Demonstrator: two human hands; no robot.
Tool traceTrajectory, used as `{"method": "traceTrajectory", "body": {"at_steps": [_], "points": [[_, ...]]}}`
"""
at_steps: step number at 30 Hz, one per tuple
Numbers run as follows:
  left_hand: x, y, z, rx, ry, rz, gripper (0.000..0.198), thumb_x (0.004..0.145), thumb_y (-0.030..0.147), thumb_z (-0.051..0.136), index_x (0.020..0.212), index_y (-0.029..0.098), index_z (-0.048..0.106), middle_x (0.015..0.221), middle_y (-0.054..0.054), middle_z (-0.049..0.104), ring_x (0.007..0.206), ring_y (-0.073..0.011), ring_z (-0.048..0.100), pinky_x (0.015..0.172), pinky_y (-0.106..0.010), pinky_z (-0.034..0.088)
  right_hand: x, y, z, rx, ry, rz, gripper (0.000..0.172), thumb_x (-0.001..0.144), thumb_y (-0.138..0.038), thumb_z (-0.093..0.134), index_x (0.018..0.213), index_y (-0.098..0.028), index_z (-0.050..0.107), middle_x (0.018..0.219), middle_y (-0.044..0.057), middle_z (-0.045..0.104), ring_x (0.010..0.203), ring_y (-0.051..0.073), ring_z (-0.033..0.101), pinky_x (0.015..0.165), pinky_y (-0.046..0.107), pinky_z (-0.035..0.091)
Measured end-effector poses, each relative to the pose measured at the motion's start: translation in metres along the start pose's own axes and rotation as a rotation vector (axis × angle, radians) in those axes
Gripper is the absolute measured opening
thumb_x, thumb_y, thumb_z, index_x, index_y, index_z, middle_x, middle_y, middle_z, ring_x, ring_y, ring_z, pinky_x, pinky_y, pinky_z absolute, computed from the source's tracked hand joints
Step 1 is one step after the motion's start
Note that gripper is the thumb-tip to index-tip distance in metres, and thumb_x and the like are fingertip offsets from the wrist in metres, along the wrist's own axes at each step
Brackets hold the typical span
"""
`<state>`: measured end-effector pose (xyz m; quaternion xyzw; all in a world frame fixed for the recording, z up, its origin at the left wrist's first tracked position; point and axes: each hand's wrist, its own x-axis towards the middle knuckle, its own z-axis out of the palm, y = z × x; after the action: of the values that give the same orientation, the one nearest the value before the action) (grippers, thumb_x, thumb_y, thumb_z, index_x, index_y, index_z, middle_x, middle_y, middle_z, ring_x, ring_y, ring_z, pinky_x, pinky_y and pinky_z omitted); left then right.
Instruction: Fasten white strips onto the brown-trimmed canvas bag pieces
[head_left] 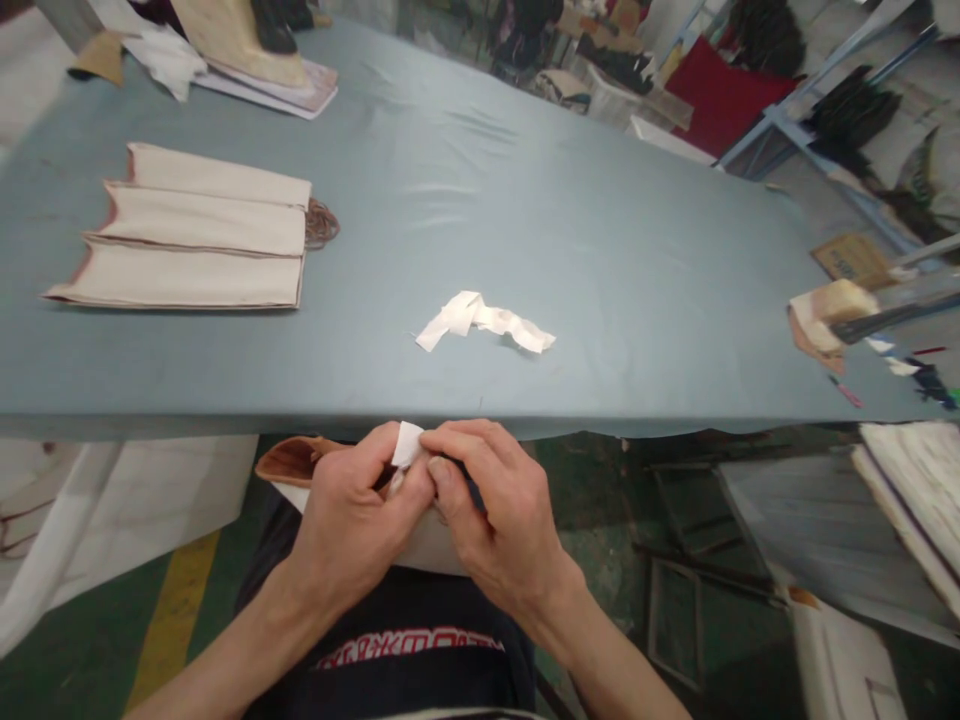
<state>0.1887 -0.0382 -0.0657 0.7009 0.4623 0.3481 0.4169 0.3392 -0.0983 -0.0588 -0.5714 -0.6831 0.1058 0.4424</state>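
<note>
My left hand [358, 503] and my right hand [495, 500] meet just below the table's front edge, fingertips pinched together. Between them a small white strip [407, 444] sticks up, with the fingers of both hands closed on it. Under the hands lies a cream piece with a brown lining [292, 458], resting on my lap and partly hidden by my hands. Its lower part shows between my wrists. Crumpled white strips [480, 318] lie on the table in front of me.
A blue-grey cloth covers the table [622, 300]. At the left lie several overlapping cream pieces [202, 240] with brown cords [321, 223]. Papers [277, 90] lie at the back left. A small cardboard box [851, 260] and a pink tool [847, 391] are at the right.
</note>
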Motion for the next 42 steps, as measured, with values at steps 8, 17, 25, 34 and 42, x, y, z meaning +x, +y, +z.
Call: {"method": "traceTrajectory", "body": {"at_steps": [8, 17, 25, 34, 42], "points": [[0.004, -0.011, -0.011, -0.027, -0.255, 0.061, 0.019, 0.089, 0.034, 0.058, 0.078, 0.02, 0.066, 0.056, 0.008, 0.053, 0.051, -0.0108, 0.043, 0.05, -0.024, 0.031, 0.002, 0.006, 0.002, 0.08, 0.032, 0.049, 0.021, 0.099, -0.016, 0.063, 0.117, -0.02, 0.073, 0.113, 0.011, 0.081, 0.105, 0.022, 0.078, 0.097, 0.036, 0.067], [0.009, -0.008, -0.029, -0.202, -0.478, -0.081, 0.015, 0.091, 0.036, 0.065, 0.086, 0.022, 0.061, 0.061, 0.011, 0.032, 0.053, -0.0099, 0.03, 0.048, -0.023, 0.025, 0.013, 0.017, -0.005, 0.201, -0.093, 0.027, 0.029, 0.091, -0.01, 0.064, 0.116, -0.022, 0.073, 0.111, 0.008, 0.081, 0.105, 0.021, 0.076, 0.097, 0.035, 0.062], [0.006, -0.013, -0.027, -0.465, -0.324, -0.132, 0.076, 0.102, 0.086, 0.056, 0.119, 0.014, 0.077, 0.052, 0.004, 0.058, 0.042, -0.0133, 0.044, 0.044, -0.026, 0.03, 0.018, 0.032, 0.019, 0.66, 0.075, 0.494, 0.037, 0.102, -0.055, 0.075, 0.087, -0.022, 0.068, 0.073, -0.004, 0.064, 0.065, 0.012, 0.055, 0.064, 0.025, 0.05], [0.005, -0.017, -0.03, -0.38, 0.038, -0.196, 0.089, 0.087, 0.105, 0.052, 0.062, 0.022, 0.071, 0.05, -0.004, 0.066, 0.046, -0.0166, 0.055, 0.045, -0.03, 0.037, -0.005, 0.017, -0.039, 0.677, -0.368, 0.435, 0.033, 0.106, -0.045, 0.075, 0.085, -0.022, 0.067, 0.099, 0.005, 0.08, 0.082, 0.016, 0.074, 0.071, 0.027, 0.058], [0.009, -0.026, -0.017, -0.34, 0.065, -0.123, 0.084, 0.096, 0.098, 0.051, 0.068, 0.021, 0.071, 0.06, 0.0, 0.063, 0.054, -0.0147, 0.05, 0.051, -0.03, 0.037, -0.033, -0.005, 0.009, -0.129, -0.193, -0.021, 0.023, 0.112, -0.015, 0.059, 0.094, -0.02, 0.071, 0.112, 0.011, 0.083, 0.096, 0.025, 0.075, 0.086, 0.039, 0.06]]}}
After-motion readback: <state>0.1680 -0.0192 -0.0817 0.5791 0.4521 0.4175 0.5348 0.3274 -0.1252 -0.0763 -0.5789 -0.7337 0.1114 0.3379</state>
